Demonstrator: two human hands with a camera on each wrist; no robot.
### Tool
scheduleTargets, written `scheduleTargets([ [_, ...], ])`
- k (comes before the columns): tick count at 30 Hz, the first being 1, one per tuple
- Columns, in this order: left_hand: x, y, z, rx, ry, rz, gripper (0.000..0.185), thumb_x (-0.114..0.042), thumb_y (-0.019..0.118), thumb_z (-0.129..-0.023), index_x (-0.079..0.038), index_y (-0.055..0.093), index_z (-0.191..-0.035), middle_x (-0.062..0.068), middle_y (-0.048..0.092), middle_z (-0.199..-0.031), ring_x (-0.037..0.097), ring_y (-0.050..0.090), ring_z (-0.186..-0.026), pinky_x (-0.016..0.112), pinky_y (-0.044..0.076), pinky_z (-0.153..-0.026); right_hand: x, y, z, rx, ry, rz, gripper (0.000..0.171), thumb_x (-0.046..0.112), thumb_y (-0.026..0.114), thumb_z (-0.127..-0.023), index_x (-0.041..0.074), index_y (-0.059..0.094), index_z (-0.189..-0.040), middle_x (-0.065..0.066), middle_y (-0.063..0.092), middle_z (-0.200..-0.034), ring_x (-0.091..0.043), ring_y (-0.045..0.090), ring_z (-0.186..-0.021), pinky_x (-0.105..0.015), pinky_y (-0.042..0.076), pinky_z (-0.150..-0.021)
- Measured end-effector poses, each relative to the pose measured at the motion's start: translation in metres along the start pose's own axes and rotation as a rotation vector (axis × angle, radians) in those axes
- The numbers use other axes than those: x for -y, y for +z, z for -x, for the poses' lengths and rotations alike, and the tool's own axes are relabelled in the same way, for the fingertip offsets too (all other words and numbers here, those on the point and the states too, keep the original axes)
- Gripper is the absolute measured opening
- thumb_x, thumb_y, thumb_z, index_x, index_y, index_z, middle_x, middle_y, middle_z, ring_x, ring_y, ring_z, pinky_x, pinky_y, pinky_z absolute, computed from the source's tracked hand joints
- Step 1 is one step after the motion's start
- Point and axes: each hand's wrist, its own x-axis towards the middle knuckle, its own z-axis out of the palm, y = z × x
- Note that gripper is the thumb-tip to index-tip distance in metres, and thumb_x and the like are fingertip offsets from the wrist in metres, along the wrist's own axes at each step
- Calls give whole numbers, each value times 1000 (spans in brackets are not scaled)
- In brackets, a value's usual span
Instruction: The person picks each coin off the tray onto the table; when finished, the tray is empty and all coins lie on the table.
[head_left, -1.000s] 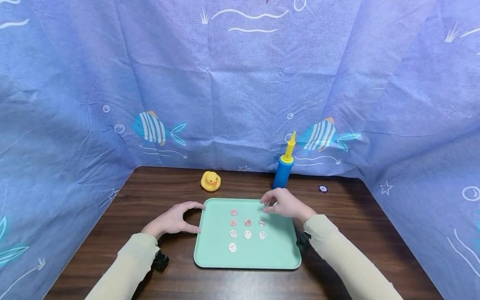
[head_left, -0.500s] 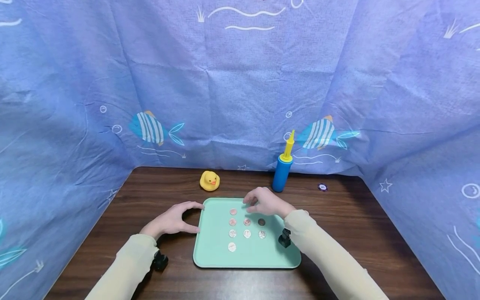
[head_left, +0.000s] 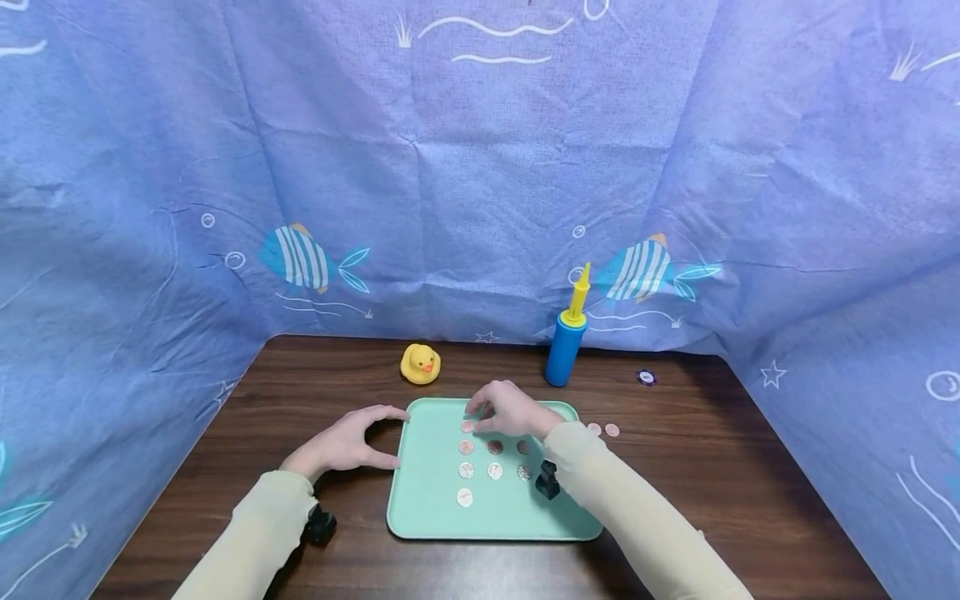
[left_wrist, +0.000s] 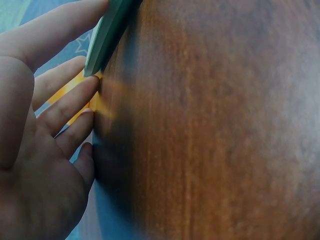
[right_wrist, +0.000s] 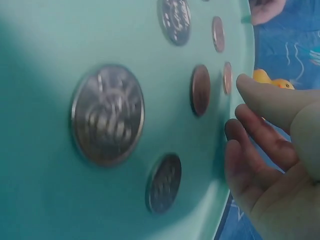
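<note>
A mint-green tray point(head_left: 427, 521) lies on the table with several round coins on it, copper and silver in colour. My left hand point(head_left: 341, 437) touches the tray's left rim, thumb and fingers spread wide. In the left wrist view, the fingertips point(left_wrist: 90, 82) of that hand meet the tray's edge. Over the far part of the tray hovers my right hand point(head_left: 510, 410), its thumb and fingers apart at the farthest copper coin point(head_left: 468, 426). The right wrist view shows nothing between them, with that coin point(right_wrist: 228, 77) just beyond the thumb tip. Larger silver coins point(right_wrist: 107, 115) lie nearer that camera.
Two coins point(head_left: 612, 430) lie on the dark wooden table point(head_left: 697, 433) right of the tray, beside my sleeve. Behind the tray stand a yellow rubber duck point(head_left: 421, 364) and a blue and yellow hand pump point(head_left: 566, 346). A poker chip point(head_left: 647, 377) lies back right.
My right hand has moved left across the tray to the farthest copper coin. Two coins on the table have come into view from behind the right arm. My left hand stays at the rim.
</note>
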Motion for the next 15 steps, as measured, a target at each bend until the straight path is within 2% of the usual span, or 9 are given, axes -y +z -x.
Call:
scheduleTargets([
  [3, 0, 0, 0, 1, 0, -5, 73, -46, 89, -83, -23, 60, -146, 6, 54, -154, 37, 44, -146, 64, 37, -116, 2, 5, -3, 11, -6, 7, 20, 21, 80, -96, 13, 81, -115, 1, 78, -114, -14, 72, -98, -29, 58, -87],
  [11, -1, 0, -1, 1, -9, -2, 73, -47, 89, -84, -24, 60, -147, 6, 53, -155, 37, 44, -147, 63, 37, -116, 9, 12, -8, -23, -88, 86, 13, 8, 80, -94, 8, 82, -108, -3, 79, -103, -15, 71, -91, -26, 58, -81],
  [15, -1, 0, -1, 7, -18, -6, 74, -48, 89, -84, -24, 59, -147, 6, 53, -155, 36, 44, -147, 63, 37, -117, 11, 14, -9, -27, -85, 110, 11, 7, 81, -94, 8, 82, -104, -2, 78, -98, -13, 71, -89, -24, 57, -80],
])
